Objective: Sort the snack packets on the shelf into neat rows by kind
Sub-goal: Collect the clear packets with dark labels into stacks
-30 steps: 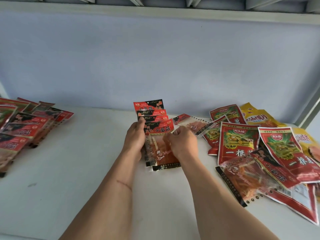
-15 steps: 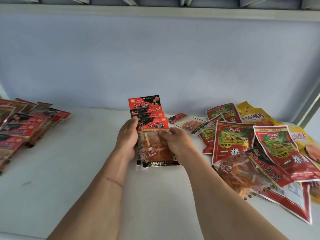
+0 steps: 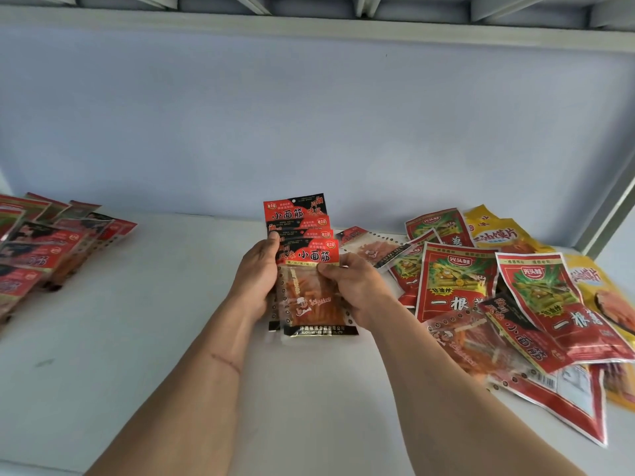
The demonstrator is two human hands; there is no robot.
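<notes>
**On the shelf: a fanned stack squared up between both hands**

At the near middle of the shelf (image 3: pixel 154 338), two forearms reach in from the near edge. The left hand (image 3: pixel 256 281) has its fingers curled round the left edge of a small stack (image 3: pixel 305 266) of red-and-black packets, thumb up against the headers. The right hand (image 3: pixel 354 290) pinches the front packet at its right edge, thumb on the clear window. The stack stands roughly upright, its foot at or just above the shelf; I cannot tell whether it touches. The headers step up one behind another.

These packets look light, thin and glossy, so I judge they would slide over each other easily. Holding both side edges together, as here, seems safest; a one-sided pinch would likely let the fan spill.

To the right lies a loose heap (image 3: pixel 515 304) of mixed red, green-printed and yellow packets, overlapping, some cut off by the frame. Far left, an overlapping row (image 3: pixel 51 249) of reddish packets runs out of view; its print is too blurred to read. How many packets the stack holds is hidden.
</notes>
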